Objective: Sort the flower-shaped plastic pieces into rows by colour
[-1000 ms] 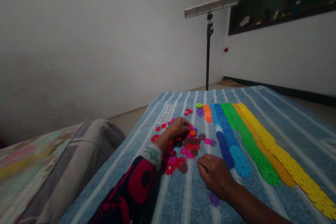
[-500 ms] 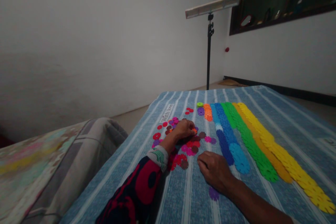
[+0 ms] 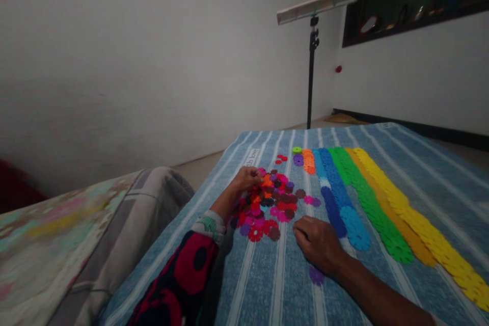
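Note:
A loose heap of notched plastic discs [image 3: 269, 201], mostly red, pink, brown and orange, lies mid-table. My left hand [image 3: 246, 179] is at the heap's upper left edge, fingers bent down and drawn together; what they hold, if anything, is hidden. Right of the heap, my right hand [image 3: 318, 243] rests closed on the striped cloth, its fingers curled under and their contents out of sight. A single purple disc [image 3: 316, 276] lies just below it. Overlapping discs form long rows on the right: dark blue [image 3: 333, 211], green [image 3: 370, 209] and yellow [image 3: 420, 216].
A blue-and-white striped cloth [image 3: 263, 285] covers the table. Short orange [image 3: 308, 162] and purple [image 3: 298, 160] groups lie at the far end. On the left stands a surface draped in grey and floral fabric [image 3: 153, 204]. A lamp on a black stand [image 3: 311, 81] rises behind the table.
My left hand has moved left from the middle of the heap to its upper left edge, uncovering more discs. The right hand stays in place on the cloth. The whole view has shifted slightly.

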Motion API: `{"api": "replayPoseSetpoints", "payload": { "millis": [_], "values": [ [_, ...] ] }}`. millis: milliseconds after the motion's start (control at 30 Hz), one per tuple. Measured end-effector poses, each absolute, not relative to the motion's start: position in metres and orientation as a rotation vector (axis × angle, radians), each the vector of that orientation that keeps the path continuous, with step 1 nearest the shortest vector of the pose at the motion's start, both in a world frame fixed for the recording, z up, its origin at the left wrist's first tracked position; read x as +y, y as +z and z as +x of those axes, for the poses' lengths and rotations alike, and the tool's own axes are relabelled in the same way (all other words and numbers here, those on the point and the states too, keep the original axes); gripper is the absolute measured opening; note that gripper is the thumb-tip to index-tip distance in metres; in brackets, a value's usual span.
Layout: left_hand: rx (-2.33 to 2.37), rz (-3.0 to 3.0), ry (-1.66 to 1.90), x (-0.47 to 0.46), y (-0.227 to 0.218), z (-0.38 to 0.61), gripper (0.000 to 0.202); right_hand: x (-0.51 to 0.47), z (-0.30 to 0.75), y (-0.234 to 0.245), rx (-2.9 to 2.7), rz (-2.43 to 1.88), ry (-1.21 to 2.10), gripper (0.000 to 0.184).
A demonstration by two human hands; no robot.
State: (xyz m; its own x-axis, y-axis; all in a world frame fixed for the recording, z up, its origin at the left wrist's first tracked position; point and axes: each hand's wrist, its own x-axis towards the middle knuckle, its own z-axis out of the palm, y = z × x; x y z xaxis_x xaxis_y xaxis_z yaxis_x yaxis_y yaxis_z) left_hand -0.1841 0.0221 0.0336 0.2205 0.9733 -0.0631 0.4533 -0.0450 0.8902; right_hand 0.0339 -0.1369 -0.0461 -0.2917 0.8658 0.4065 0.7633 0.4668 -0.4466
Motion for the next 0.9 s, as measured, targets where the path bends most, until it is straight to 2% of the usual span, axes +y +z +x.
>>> {"api": "replayPoseSetpoints", "payload": {
  "millis": [233,767,900],
  "values": [
    [1.400,1.619,0.765,0.004,0.028,-0.218,0.029,-0.137,0.036,-0.048,-2.118,-1.348,0.243,0.026],
    [1.495,1.860,0.506,-0.017,0.024,-0.218,0.004,-0.136,0.037,-0.050,-2.132,-1.338,0.208,0.025],
    [1.514,1.906,0.469,-0.015,0.023,-0.220,0.005,-0.136,0.037,-0.049,-2.131,-1.332,0.207,0.025]
  ]
}}
